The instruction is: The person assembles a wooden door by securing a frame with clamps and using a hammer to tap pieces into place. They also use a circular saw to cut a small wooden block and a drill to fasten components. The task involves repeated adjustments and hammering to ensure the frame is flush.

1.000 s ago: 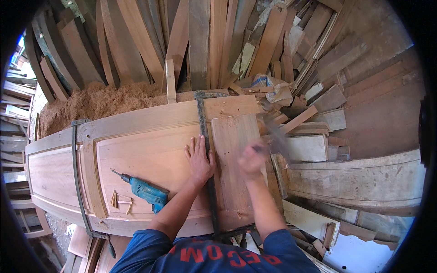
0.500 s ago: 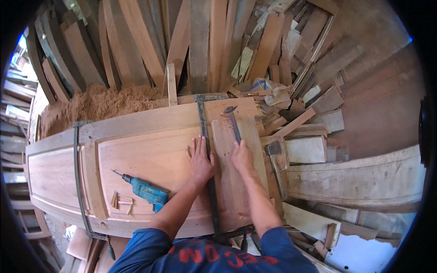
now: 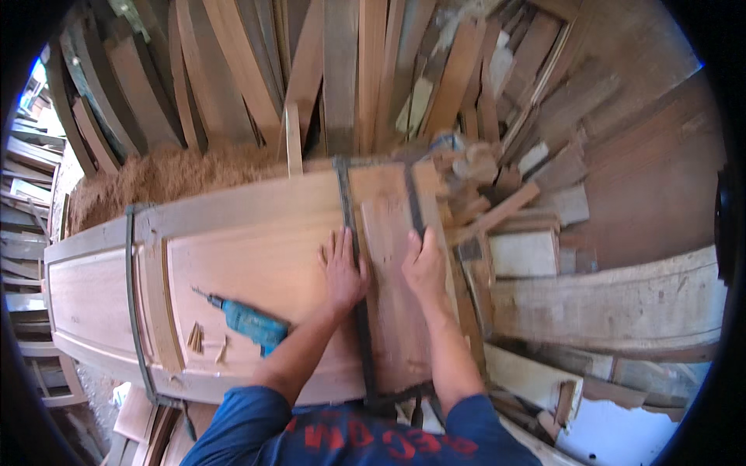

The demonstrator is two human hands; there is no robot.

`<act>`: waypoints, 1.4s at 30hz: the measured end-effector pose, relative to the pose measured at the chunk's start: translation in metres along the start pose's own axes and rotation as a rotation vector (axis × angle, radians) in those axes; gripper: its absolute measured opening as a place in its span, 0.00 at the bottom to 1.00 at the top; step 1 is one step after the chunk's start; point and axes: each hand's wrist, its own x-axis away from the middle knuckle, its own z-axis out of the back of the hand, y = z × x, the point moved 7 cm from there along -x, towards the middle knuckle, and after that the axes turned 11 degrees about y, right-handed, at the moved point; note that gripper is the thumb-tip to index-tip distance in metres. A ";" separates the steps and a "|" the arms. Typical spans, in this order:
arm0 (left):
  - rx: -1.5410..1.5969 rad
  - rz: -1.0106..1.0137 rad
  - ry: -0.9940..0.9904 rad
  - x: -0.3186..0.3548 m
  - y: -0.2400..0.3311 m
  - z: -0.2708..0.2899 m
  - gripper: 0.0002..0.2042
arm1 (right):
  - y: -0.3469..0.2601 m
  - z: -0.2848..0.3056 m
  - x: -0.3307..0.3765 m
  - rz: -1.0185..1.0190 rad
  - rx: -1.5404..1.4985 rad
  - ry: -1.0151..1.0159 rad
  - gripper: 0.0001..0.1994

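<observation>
Panelled door [image 3: 249, 264], lying across mid-frame, is gripped by two bar clamps [image 3: 364, 357], presumably so that it is kept tight. Right of centre, a blurred dark hammer [image 3: 413, 198] is pointed toward the upper edge; lower left of centre, a drill [image 3: 256, 325] is laid. The left hand [image 3: 344, 276] is pressed flat on the door, fingers slightly spread, probably as a brace; the right hand [image 3: 424, 268] is curled round the hammer's handle. Small wood pegs [image 3: 196, 338] are set beside the drill.

Two hands [image 3: 344, 277] [image 3: 425, 269], one hammer [image 3: 413, 198], one blue drill [image 3: 255, 325], one wooden door [image 3: 233, 200], three panels [image 3: 87, 299] [image 3: 256, 268] [image 3: 395, 303], two bar clamps [image 3: 133, 295] [image 3: 346, 202], one dark-headed tool [image 3: 469, 252], one sawdust heap [image 3: 179, 177], several small wooden pegs [image 3: 195, 339] too blurred to count, many planks [image 3: 339, 85]
</observation>
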 end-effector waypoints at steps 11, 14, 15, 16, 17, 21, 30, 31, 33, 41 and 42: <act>-0.023 0.031 -0.036 0.010 0.004 -0.006 0.34 | 0.018 -0.008 -0.007 0.093 -0.023 0.074 0.16; 0.014 0.037 -0.022 -0.001 -0.002 -0.009 0.34 | 0.019 -0.020 -0.005 0.114 -0.130 0.160 0.19; 0.020 0.041 -0.015 -0.002 -0.001 -0.007 0.34 | 0.057 -0.046 -0.016 0.067 0.043 0.058 0.19; 0.054 0.021 -0.036 -0.007 0.010 -0.001 0.34 | 0.085 -0.066 -0.018 0.020 0.216 -0.070 0.20; 0.145 0.063 -0.105 -0.015 0.010 0.013 0.34 | 0.074 -0.058 -0.005 -0.073 0.220 -0.145 0.22; 0.316 -0.060 0.130 0.009 0.023 0.076 0.27 | 0.046 -0.019 -0.002 0.039 0.171 -0.076 0.20; -0.172 0.356 0.368 0.150 -0.125 0.282 0.14 | 0.114 0.011 0.031 -0.189 -0.147 -0.095 0.16; -0.360 0.378 0.361 0.161 -0.155 0.292 0.12 | 0.112 0.013 0.035 -0.276 -0.167 -0.143 0.17; -0.525 0.427 0.292 0.183 -0.200 0.300 0.09 | 0.108 0.013 0.039 -0.301 -0.192 -0.186 0.16; -0.161 0.787 -0.303 0.182 -0.185 0.299 0.07 | 0.117 0.030 0.054 -0.333 -0.232 -0.217 0.14; 0.034 0.799 -0.258 0.173 -0.173 0.297 0.07 | 0.119 0.034 0.055 -0.328 -0.233 -0.208 0.14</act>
